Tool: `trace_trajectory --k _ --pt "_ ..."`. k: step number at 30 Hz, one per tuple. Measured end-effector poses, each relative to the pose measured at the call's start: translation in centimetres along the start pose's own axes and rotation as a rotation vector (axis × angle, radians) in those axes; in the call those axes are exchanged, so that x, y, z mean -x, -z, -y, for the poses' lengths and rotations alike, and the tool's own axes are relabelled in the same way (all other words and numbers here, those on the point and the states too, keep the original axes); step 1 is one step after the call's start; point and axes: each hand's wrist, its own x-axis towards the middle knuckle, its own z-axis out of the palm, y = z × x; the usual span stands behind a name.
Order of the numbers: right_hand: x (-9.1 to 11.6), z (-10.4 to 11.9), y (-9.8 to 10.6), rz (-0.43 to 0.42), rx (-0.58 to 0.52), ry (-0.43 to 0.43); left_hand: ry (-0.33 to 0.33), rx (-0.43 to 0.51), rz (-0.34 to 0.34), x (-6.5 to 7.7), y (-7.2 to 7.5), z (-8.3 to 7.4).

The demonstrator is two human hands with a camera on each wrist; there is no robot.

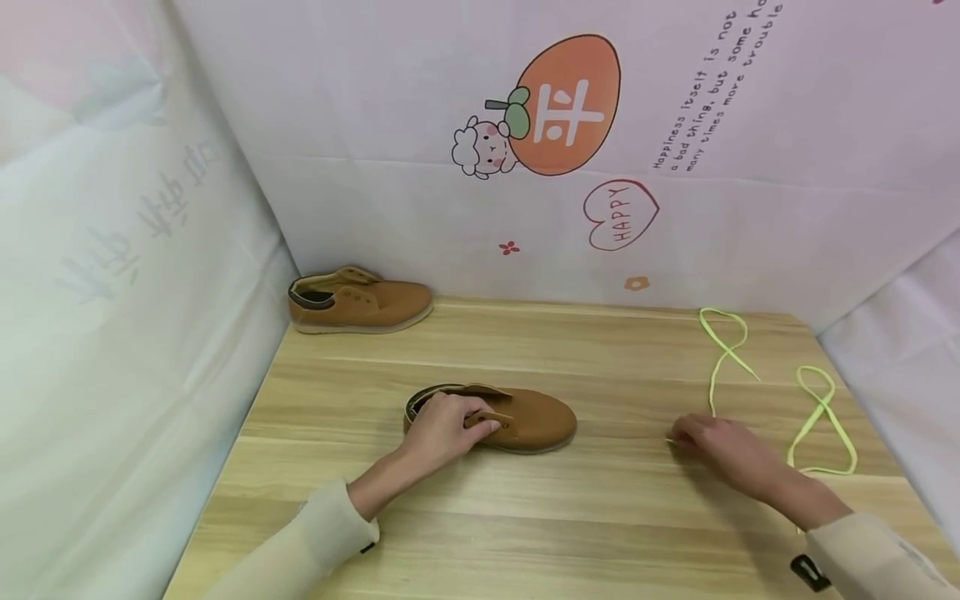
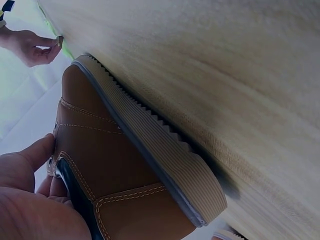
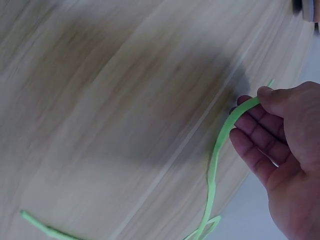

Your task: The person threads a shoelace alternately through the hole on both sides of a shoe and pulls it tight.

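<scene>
A brown leather shoe (image 1: 543, 415) stands on the wooden table, its toe to the right and no lace in its eyelets. My left hand (image 1: 442, 427) pinches the near eyelet flap between thumb and fingers; in the left wrist view the thumb (image 2: 40, 152) presses the flap's outer side and the fingertips are partly hidden. Off to the right, my right hand (image 1: 727, 454) is low over the table. It pinches a yellow-green shoelace (image 3: 214, 165) close to one end, with a short tip sticking out past the thumb. The rest of that lace trails away in a loop.
A second brown shoe (image 1: 393, 304), also unlaced, stands at the table's back left corner. Another yellow-green shoelace (image 1: 823, 403) lies looped at the right. White printed cloth (image 1: 375, 208) walls the table at the back and both sides.
</scene>
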Motion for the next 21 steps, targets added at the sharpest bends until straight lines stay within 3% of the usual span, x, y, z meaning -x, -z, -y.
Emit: trace_trajectory --k 5,12,16,21 --pt "-0.7 1.0 -0.1 -0.065 -0.093 -0.013 0.015 -0.009 -0.002 0.1 -0.1 -0.1" --pt "-2.1 2.8 0.2 -0.077 -0.228 -0.148 0.009 -0.043 -0.017 0.1 -0.2 -0.1" --pt "-2.7 3.8 0.5 -0.092 -0.327 -0.18 0.011 -0.034 -0.014 0.1 -0.2 -0.1" --pt "-3.5 5.5 0.8 -0.043 -0.488 -0.254 0.009 -0.027 -0.017 0.1 -0.2 -0.1"
